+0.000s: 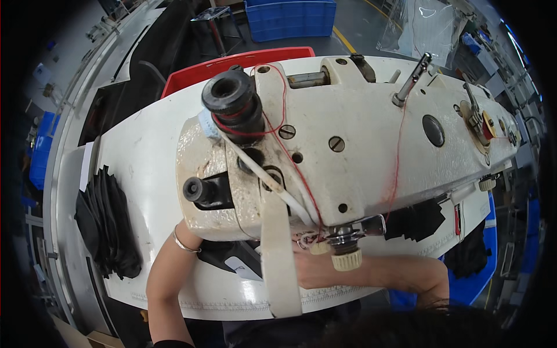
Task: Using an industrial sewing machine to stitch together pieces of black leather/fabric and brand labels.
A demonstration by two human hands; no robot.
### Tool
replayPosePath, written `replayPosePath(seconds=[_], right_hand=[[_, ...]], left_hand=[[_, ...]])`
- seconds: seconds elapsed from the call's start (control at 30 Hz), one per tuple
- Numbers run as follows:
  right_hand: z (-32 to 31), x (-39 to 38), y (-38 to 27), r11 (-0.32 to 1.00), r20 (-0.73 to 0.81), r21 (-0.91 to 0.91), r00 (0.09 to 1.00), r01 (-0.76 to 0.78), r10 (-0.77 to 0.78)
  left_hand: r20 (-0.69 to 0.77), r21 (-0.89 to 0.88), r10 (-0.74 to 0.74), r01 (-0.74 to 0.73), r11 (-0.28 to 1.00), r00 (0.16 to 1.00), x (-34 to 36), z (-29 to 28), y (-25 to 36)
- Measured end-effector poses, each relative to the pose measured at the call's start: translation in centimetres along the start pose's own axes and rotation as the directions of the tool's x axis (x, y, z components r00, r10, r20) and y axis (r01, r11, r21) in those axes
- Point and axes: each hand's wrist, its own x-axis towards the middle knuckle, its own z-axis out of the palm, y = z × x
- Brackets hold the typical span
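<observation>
A cream industrial sewing machine [377, 139] fills the middle and covers much of both hands. My left hand [189, 234], with a silver bangle at its wrist, goes in under the left end of the machine head, fingers hidden. From the right, my right hand [310, 268] reaches below the machine head, its fingers behind a pale upright strip [278, 255]. Between the hands lies a black fabric piece [223, 253] with a white label [242, 268] on it. Whether either hand grips the fabric is hidden. Red thread [301, 185] runs over the machine.
A stack of black fabric pieces [107, 223] lies on the white table [151, 136] at left; more black pieces [415, 222] lie behind my right forearm. A blue bin [493, 238] with black cloth stands at right. A red tray [238, 60] and blue crate [290, 20] are beyond.
</observation>
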Motion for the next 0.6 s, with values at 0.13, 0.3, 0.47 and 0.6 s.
replayPosePath(seconds=[0.13, 0.3, 0.47, 0.6], right_hand=[[-1.2, 0.3, 0.0, 0.958, 0.102, 0.228, 0.983, -0.175, 0.156], [-5.7, -1.7, -1.5, 0.938, -0.099, 0.254, 0.958, -0.237, 0.269], [-11.2, -6.4, 3.0, 0.671, -0.160, -0.319, 0.735, -0.670, 0.659], [-9.8, -7.8, 8.6, 0.709, -0.233, -0.190, 0.733, -0.679, 0.639]], left_hand=[[0.014, -0.121, -0.123, 0.124, 0.985, 0.992, -1.1, -1.6, -1.8], [0.095, -0.405, -0.319, 0.330, 0.853, 0.943, -3.0, -5.8, -2.4], [0.004, -0.527, -0.362, 0.310, 0.791, 0.932, -5.3, -8.0, 1.3], [-0.363, -0.448, -0.243, 0.060, 0.892, 0.900, -8.1, -5.5, 5.9]])
